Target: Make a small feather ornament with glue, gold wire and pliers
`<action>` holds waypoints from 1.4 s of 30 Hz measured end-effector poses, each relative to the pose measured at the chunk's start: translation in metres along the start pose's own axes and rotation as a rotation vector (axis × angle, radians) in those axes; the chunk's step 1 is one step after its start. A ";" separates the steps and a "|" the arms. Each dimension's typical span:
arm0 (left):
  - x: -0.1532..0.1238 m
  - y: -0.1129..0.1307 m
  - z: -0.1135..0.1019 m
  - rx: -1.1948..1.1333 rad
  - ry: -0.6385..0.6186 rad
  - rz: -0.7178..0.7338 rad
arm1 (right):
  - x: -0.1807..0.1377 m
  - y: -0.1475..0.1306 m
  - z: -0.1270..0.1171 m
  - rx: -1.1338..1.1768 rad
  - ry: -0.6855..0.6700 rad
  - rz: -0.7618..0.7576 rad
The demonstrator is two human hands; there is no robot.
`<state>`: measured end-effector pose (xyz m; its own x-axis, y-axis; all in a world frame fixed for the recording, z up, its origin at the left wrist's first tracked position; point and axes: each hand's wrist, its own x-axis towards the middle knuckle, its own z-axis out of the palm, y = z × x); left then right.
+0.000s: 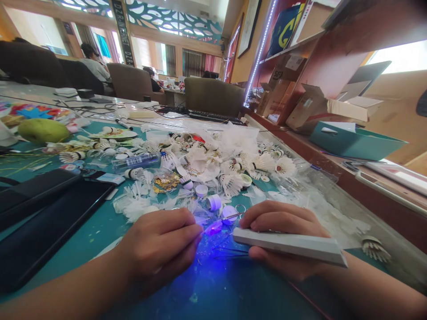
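My left hand (163, 244) is closed in a pinch, its fingertips at a small petal-shaped piece (213, 228) that glows violet. What exactly the fingers grip is partly hidden. My right hand (283, 231) wraps round a slim white UV lamp (290, 245), which casts blue-violet light on the piece and the mat below. A thin metal tool (232, 216) reaches from near my right fingertips toward the left; I cannot tell whether that hand holds it. Just beyond the hands stand small white jars (214, 202), and thin dark wires (230, 254) lie under the lamp.
Many shuttlecocks (230, 183), loose feathers and plastic bags cover the green mat (96, 222). A bag of gold flakes (166, 182) lies among them. At left are a black phone-like slab (50, 226) and a green fruit (43, 130). Cardboard boxes (310, 109) and a teal bin (356, 141) stand right.
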<state>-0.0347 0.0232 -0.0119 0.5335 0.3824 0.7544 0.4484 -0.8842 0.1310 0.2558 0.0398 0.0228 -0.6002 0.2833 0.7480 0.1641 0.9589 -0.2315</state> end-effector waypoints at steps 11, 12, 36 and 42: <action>0.000 -0.002 -0.001 0.031 0.018 -0.001 | 0.001 0.000 -0.001 -0.011 -0.013 -0.006; 0.000 -0.002 0.000 0.027 0.017 0.001 | 0.001 0.000 -0.001 -0.011 -0.013 -0.005; -0.001 -0.007 0.003 -0.033 -0.052 0.057 | 0.002 -0.001 -0.001 -0.018 -0.012 -0.003; -0.001 -0.005 0.005 -0.042 -0.042 0.073 | 0.000 -0.001 0.000 -0.006 -0.002 -0.002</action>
<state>-0.0341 0.0290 -0.0163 0.5933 0.3268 0.7357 0.3774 -0.9202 0.1043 0.2561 0.0389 0.0231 -0.6018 0.2814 0.7474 0.1673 0.9595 -0.2266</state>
